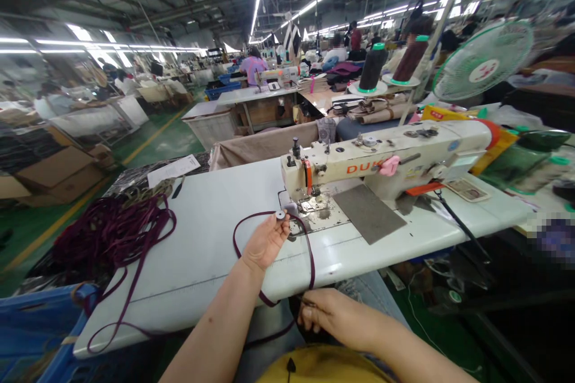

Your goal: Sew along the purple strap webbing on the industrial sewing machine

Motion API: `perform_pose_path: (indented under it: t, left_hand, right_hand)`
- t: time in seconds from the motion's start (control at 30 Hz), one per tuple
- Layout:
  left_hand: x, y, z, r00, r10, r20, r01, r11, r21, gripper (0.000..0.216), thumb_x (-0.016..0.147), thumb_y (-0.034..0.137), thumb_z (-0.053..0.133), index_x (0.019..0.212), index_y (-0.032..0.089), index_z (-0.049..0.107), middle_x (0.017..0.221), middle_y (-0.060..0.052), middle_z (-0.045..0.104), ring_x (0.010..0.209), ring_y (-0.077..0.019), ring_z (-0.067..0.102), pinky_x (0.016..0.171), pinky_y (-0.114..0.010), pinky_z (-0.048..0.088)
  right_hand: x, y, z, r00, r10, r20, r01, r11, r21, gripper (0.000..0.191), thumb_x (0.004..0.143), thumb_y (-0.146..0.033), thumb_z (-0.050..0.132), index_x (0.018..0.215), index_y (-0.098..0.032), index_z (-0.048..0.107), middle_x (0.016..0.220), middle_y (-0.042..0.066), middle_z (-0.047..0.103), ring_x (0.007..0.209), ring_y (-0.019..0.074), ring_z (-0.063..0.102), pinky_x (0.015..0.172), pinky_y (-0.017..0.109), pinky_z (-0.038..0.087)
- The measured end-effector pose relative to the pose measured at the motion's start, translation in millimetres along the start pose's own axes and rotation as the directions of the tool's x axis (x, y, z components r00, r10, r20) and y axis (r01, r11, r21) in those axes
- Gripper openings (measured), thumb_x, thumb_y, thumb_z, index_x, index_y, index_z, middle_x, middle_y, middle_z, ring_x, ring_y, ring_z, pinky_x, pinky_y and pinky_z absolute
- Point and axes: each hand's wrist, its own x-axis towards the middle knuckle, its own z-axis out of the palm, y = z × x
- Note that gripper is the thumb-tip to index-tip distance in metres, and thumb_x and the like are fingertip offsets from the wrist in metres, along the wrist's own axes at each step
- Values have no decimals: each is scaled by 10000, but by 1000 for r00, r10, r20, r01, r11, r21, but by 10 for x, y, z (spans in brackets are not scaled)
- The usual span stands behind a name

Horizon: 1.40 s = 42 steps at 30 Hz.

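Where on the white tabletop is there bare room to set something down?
Widest: the white tabletop between the purple cord heap and the cord loop by the left hand. Smaller: between that loop, the grey plate and the front edge. Crowded: beside the machine head, where that hand holds a metal disc; the front-left corner, under cord strands.

A sewing machine [386, 161] stands in the path of the worker's left hand [268, 239], just past the fingertips and off to their right. On its other side, from where I stand, bare white tabletop [202, 233] offers passage beyond a loop of maroon cord [311, 251] ringing the hand, until a tangled heap [121, 233] intervenes. The table's front edge lies close ahead of the right hand [330, 314].
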Motion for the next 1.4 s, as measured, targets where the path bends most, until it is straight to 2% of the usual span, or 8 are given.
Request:
perform_pose_path:
  t: [0.1, 0.23, 0.4, 0.53, 0.7, 0.93, 1.2, 1.4]
  left_hand:
    - [-78, 93, 13, 1000, -5, -27, 5, 1000, 7, 264, 820, 231, 902, 1013, 83, 800, 982, -105, 798, 840, -137, 720, 795, -217, 616]
    - [-350, 144, 102, 1000, -23, 0, 22, 998, 65, 388, 775, 282, 947, 1075, 86, 799, 960, -96, 788, 820, -133, 709, 775, -213, 606]
    - [-745, -77, 360, 980, -146, 133, 113, 967, 229, 363, 759, 320, 962, 1035, 137, 815, 921, -65, 773, 857, -131, 700, 816, -222, 569]
    - [-913, -306, 524, 951, -219, 221, 128, 923, 362, 330, 765, 330, 953, 994, 130, 824, 924, -68, 781, 835, -139, 693, 815, -242, 543]
    - [-970, -417, 564, 970, -192, 152, 119, 910, 397, 342, 747, 319, 958, 1005, 144, 819, 920, -72, 793, 813, -169, 719, 813, -281, 552]
    - [-1010, -492, 649, 972, -179, 155, 105, 913, 395, 299, 877, 394, 838, 1024, 135, 816, 904, -87, 764, 848, -180, 685, 856, -303, 517]
    - [-1027, -450, 589, 989, -123, 87, 46, 796, 603, 347, 930, 499, 746, 947, 157, 799, 868, -43, 697, 856, -177, 593, 850, -303, 455]
    - [-1094, -480, 534, 987, -142, 70, 91, 871, 482, 310, 868, 433, 832, 962, 149, 751, 841, -39, 684, 813, -164, 596, 807, -284, 456]
  right_hand:
    - [-172, -18, -89, 996, 88, 13, -87, 996, -29, 211, 1010, -241, 483, 929, -179, 668, 916, 51, 719, 776, 157, 662, 710, 248, 509]
    - [-277, -140, -295, 977, 6, -212, -15, 999, -40, 292, 1050, -337, 493, 930, -184, 710, 869, 46, 713, 812, 173, 673, 756, 267, 520]
    - [-270, -352, -459, 804, -351, -480, 218, 925, -311, 149, 993, -260, 615, 1011, -241, 761, 982, 56, 707, 919, 181, 685, 814, 281, 557]
    - [-264, -403, -456, 745, -540, -391, 205, 744, -636, 515, 909, -108, 639, 1382, -311, 659, 1326, 97, 672, 1149, 229, 680, 950, 350, 594]
    - [-255, -316, -426, 744, -600, -294, 194, 614, -765, 464, 926, -36, 558, 1335, -229, 662, 1175, 93, 738, 1008, 228, 699, 820, 337, 623]
    - [-302, -205, -464, 647, -673, -357, 235, 622, -747, 478, 944, -40, 559, 1367, -245, 647, 1091, 90, 738, 945, 226, 706, 752, 331, 620]
    - [-237, -160, -406, 668, -633, -392, 239, 681, -692, 450, 925, -48, 599, 1323, -251, 658, 1044, 86, 728, 897, 217, 712, 743, 324, 619]
    - [-178, -239, -362, 682, -626, -379, 282, 703, -653, 425, 908, -58, 621, 1279, -261, 667, 981, 67, 713, 838, 201, 694, 708, 296, 596]
